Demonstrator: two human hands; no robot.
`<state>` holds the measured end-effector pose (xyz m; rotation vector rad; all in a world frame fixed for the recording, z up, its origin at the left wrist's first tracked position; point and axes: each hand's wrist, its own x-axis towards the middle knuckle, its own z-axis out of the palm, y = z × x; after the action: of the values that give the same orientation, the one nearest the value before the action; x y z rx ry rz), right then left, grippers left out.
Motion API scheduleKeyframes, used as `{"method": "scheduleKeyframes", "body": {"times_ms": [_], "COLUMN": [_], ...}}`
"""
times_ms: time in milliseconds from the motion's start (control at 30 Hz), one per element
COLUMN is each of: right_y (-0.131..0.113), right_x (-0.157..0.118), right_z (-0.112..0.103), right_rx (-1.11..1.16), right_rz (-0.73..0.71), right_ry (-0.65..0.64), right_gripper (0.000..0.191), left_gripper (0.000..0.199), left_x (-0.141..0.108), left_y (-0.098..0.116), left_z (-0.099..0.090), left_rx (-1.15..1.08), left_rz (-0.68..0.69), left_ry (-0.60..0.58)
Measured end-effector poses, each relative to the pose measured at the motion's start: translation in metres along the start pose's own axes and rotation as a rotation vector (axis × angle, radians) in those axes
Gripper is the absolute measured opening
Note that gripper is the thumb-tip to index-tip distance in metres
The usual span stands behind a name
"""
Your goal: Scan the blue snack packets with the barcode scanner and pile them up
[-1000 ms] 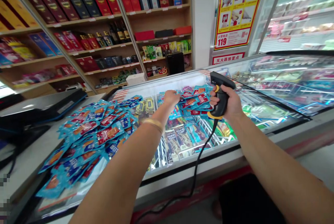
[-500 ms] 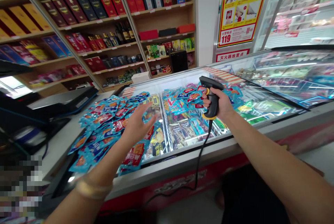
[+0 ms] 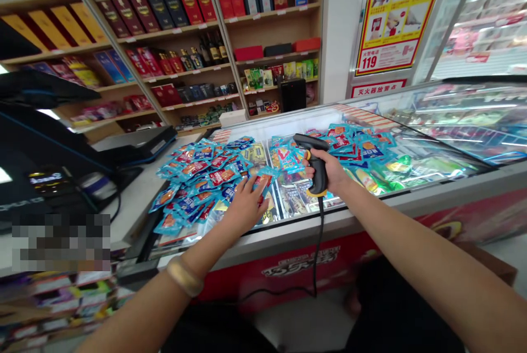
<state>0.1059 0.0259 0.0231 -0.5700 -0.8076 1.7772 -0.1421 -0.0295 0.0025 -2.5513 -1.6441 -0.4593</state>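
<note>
So that its head is seemingly being left uncovered, the scanner (image 3: pixel 318 176) is being gripped by its handle in the right hand (image 3: pixel 334 173) above the freezer (image 3: pixel 288 228); packets (image 3: pixel 222 176) atop the freezer are being partly covered by the open left hand (image 3: pixel 246 206).

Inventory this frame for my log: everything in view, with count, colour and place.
left packets: many, blue with red or navy, on the freezer
right packets: many, same colours, beyond the scanner
freezer: one, red front, centre
scanner: one, black and yellow, right hand
cable: one, black, below scanner
boxed goods: many, mixed colours, back shelves
white box: one, behind freezer
poster: one, red and yellow, back right
bracelet: one, gold, left wrist
left hand: one, bare, at left packets
right hand: one, bare, gripping scanner
</note>
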Motion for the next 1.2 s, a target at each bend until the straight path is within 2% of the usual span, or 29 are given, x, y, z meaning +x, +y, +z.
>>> {"method": "scheduleKeyframes", "body": {"times_ms": [133,333,400,567,633,733,800,867,933,1000,1100,1200], "right_y": [0.001,0.000,0.000,-0.004,-0.008,-0.011,-0.011,-0.009,-0.007,-0.005,-0.005,-0.005], "right_x": [0.002,0.003,0.004,0.015,0.025,0.045,0.058,0.068,0.073,0.074,0.069,0.063], "right_z": [-0.001,0.000,0.000,0.002,0.005,0.012,0.015,0.016,0.014,0.010,0.005,0.005], "right_rx": [-0.031,-0.028,-0.023,0.008,0.021,0.025,0.029,0.042,0.056,0.061,0.053,0.038], "right_rz": [0.010,0.027,0.027,0.052,0.056,0.062,0.063,0.069,0.081,0.096,0.120,0.169], "right_ry": [0.002,0.028,0.022,0.033,0.033,0.014,0.000,-0.010,-0.026,-0.054,-0.104,-0.135], "right_gripper": [0.025,0.021,0.021,0.016,0.013,0.013,0.014,0.014,0.014,0.014,0.015,0.015], "left_gripper": [0.050,0.044,0.044,0.061,0.055,0.039,0.031,0.029,0.032,0.036,0.048,0.057], "left_x": [0.027,0.067,0.078,0.091,0.096,0.108,0.116,0.121,0.122,0.118,0.110,0.106], "left_y": [0.002,-0.007,-0.010,-0.017,-0.019,-0.023,-0.024,-0.025,-0.025,-0.023,-0.021,-0.018], "left_z": [0.008,0.021,0.025,0.026,0.021,0.010,0.000,-0.011,-0.019,-0.024,-0.024,-0.021], "left_rx": [-0.014,0.023,-0.016,-0.191,-0.290,-0.586,-0.959,-1.430,-1.839,-2.084,-2.237,-2.264], "left_rz": [-0.024,-0.047,-0.106,-0.290,-0.310,-0.378,-0.463,-0.567,-0.641,-0.656,-0.662,-0.716], "left_ry": [0.065,0.108,0.130,0.222,0.290,0.471,0.598,0.640,0.571,0.484,0.416,0.327]}}
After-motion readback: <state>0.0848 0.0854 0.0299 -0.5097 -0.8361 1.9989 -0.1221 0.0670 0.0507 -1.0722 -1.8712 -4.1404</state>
